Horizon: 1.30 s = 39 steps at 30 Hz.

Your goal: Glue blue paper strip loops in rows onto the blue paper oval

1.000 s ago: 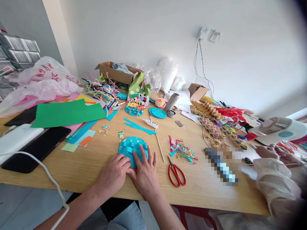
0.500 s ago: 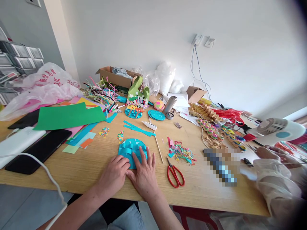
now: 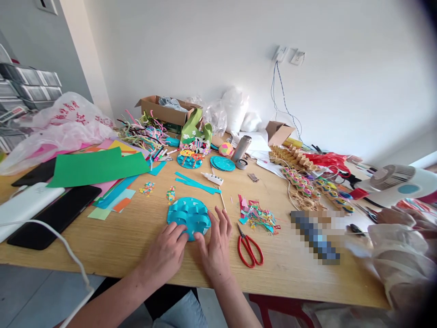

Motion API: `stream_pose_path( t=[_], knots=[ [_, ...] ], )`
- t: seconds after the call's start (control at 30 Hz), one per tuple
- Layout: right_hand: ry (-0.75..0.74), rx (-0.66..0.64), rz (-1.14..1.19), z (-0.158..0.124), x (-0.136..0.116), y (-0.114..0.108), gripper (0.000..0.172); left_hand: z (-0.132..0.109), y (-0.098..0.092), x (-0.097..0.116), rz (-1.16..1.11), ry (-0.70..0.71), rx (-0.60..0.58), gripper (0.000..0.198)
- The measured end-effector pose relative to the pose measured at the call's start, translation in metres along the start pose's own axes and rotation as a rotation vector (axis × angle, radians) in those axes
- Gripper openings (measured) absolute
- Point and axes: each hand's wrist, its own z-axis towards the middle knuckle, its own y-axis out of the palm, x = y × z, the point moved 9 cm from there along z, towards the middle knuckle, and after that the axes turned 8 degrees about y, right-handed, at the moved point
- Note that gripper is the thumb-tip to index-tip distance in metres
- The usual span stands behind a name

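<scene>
A round turquoise paper disc [image 3: 193, 223] with white specks and raised, looped paper strips lies flat on the table before me. My left hand [image 3: 172, 243] is at its lower left edge, fingers bent and closed on the rim. At the disc's right edge is my right hand [image 3: 216, 243], open with fingers and thumb apart, holding nothing. Above the disc lie two turquoise paper strips [image 3: 196, 183] and a white glue bottle [image 3: 213, 178]. A thin stick [image 3: 222, 200] is partly hidden behind my right fingers. Red-handled scissors [image 3: 250, 246] lie to the right.
Paper scraps [image 3: 257, 215] are heaped right of the disc. Green card [image 3: 99, 167] and a black slab [image 3: 54, 218] lie left. Behind stand a steel flask [image 3: 241, 148] and a decorated disc [image 3: 190, 159]. At right are a white fan [image 3: 392, 184] and another person's sleeve [image 3: 398, 246].
My right hand has lifted off the disc's face and moved right to its edge, uncovering more loops. My left hand has shifted slightly; the other person's arm moved right.
</scene>
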Motion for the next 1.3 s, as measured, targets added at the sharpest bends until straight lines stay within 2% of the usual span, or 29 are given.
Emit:
stream_pose_path(
  t=[0.13, 0.4, 0.6, 0.77, 1.1, 1.3],
  knots=[
    [0.059, 0.038, 0.060, 0.001, 0.009, -0.004, 0.036, 0.010, 0.010, 0.008, 0.042, -0.012, -0.083, 0.029],
    [0.114, -0.005, 0.082, 0.003, 0.011, -0.004, 0.039, 0.011, 0.029, 0.001, 0.119, -0.093, -0.202, 0.029],
    [0.057, -0.024, 0.010, 0.001, 0.002, -0.002, 0.036, 0.010, 0.029, 0.003, 0.079, -0.081, -0.189, 0.027],
    [0.013, -0.036, -0.019, -0.001, -0.003, -0.001, 0.049, 0.011, 0.030, 0.004, 0.090, -0.083, -0.208, 0.028],
    [0.039, -0.086, -0.115, 0.000, -0.004, 0.005, 0.052, 0.011, 0.028, 0.003, 0.070, -0.084, -0.165, 0.025],
    [0.036, -0.098, -0.133, -0.001, -0.003, 0.008, 0.050, 0.011, 0.030, 0.004, 0.129, -0.068, -0.203, 0.022]
  ],
)
